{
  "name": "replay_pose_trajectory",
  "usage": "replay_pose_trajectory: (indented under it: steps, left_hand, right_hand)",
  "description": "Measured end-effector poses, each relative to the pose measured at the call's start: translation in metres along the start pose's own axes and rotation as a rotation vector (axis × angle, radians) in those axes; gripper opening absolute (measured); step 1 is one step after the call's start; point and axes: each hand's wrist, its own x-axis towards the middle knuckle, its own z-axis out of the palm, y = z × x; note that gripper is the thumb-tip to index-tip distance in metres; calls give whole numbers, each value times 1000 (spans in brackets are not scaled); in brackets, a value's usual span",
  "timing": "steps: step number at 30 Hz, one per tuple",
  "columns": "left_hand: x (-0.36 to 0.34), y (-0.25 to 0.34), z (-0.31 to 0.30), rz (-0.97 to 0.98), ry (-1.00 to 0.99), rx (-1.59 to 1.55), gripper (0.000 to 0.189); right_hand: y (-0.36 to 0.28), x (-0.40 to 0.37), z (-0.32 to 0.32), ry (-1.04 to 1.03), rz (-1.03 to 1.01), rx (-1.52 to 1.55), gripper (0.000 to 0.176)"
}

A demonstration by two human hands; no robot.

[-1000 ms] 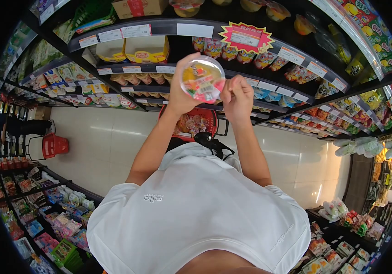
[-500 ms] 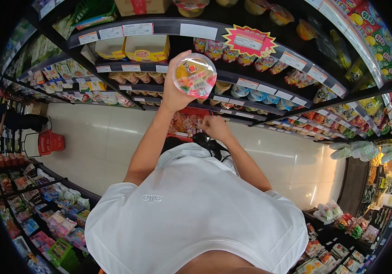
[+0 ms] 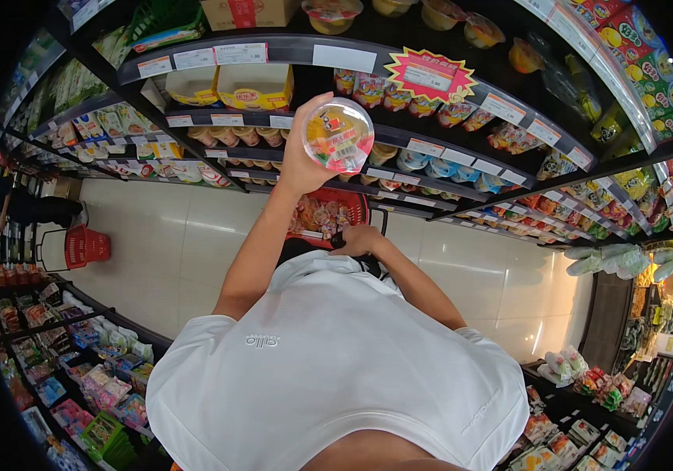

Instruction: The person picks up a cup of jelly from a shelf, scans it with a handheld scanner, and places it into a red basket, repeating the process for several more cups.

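Observation:
My left hand [image 3: 302, 153] is raised and closed around a clear round fruit jelly cup [image 3: 339, 135]. Its flat printed lid faces me, with yellow and pink showing on it. Lower down, close to my waist, my right hand [image 3: 358, 239] has its fingers curled by a small black object [image 3: 338, 239]. The fingers are partly hidden, and what that object is I cannot make out. Just beyond this hand is a red shopping basket [image 3: 363, 210] on the floor side of the shelf, with several wrapped snacks [image 3: 322, 215] inside.
Ahead stands a shelf unit [image 3: 289, 49] with price labels, cups, yellow cartons [image 3: 255, 86] and a red-and-yellow price sign [image 3: 430, 74]. Another red basket [image 3: 87, 245] rests on the tiled floor [image 3: 211, 235] at left, near a person in dark clothes [image 3: 46, 209]. Shelves of packets are behind me.
My right hand has moved down and back toward my waist, uncovering more of the red basket. The jelly cup stays in my left hand, almost unmoved, its lid slightly turned.

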Motion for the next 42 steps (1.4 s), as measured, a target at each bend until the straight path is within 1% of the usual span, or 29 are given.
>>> replay_pose_trajectory:
  steps: [1,3,4,6,7,9,10,12,13,15,16,17,19,20,21,24,25,27,28,31,33,35,37,40,42]
  left_hand:
    - [0,0,-1,0,1,1,100]
    - [-1,-1,-2,18,2,54,99]
    - [-2,-2,-3,19,5,56,99]
    - [-5,-5,-6,-9,18,27,98]
    - [-5,-7,-9,-9,26,32,98]
    - [-9,-11,-17,18,51,67,97]
    - [-10,-12,-21,16,58,70,97]
    - [-12,-13,-28,-34,54,130,93]
    - [-13,-13,-32,-35,54,132,93]
    - [-12,-12,-35,-2,0,279,87]
    - [-12,-13,-35,-1,-4,277,87]
    - [-12,-15,-34,30,-21,313,86]
    - [-13,-18,-33,65,-33,351,85]
    - [-14,-18,-30,68,-16,313,85]
    - [-16,-19,-28,69,1,274,85]
    - [-18,-19,-25,43,-12,285,85]
    - [-19,-19,-24,42,-12,286,85]
    - [-19,-17,-23,45,0,275,84]
    - [-18,-16,-23,46,3,279,84]
    - [-19,-13,-24,38,19,251,82]
    - [-18,-13,-25,44,2,324,81]
    - [-20,-15,-24,19,3,308,80]
    - [-21,-16,-22,-7,1,291,80]
    - [-20,-13,-20,-22,-4,282,80]
    - [-19,-13,-19,1,-7,300,80]
  right_hand:
    - [2,4,3,0,-1,-1,93]
    - [13,15,16,102,-27,169,94]
    - [19,19,19,101,-29,166,94]
    - [27,15,11,307,-94,536,93]
    - [33,11,7,303,-98,529,93]
    - [16,-35,-29,531,-190,1054,85]
    - [16,-48,-39,524,-192,1050,85]
    - [18,-71,-56,446,-499,1522,62]
    - [18,-79,-63,444,-500,1522,62]
    - [11,-98,-77,544,-489,1795,55]
    - [2,-110,-85,638,-405,1797,44]
    - [-3,-115,-87,641,-406,1799,44]
    - [-9,-122,-87,653,-395,1654,32]
    - [-17,-123,-86,666,-409,1624,22]
    - [-21,-122,-83,664,-471,1539,20]
    - [-45,-128,-86,666,-400,1367,15]
    - [-45,-123,-83,665,-400,1368,15]
    - [-43,-113,-82,673,-394,1147,25]
    - [-41,-114,-82,580,-349,1191,27]
    - [-44,-114,-85,531,-363,1218,29]
    - [-44,-112,-84,546,-375,1211,28]
    - [-47,-111,-83,563,-386,1208,28]
    - [-52,-113,-85,626,-446,1198,17]
    - [-52,-113,-86,597,-418,1225,17]
    - [-50,-111,-85,608,-435,1216,17]
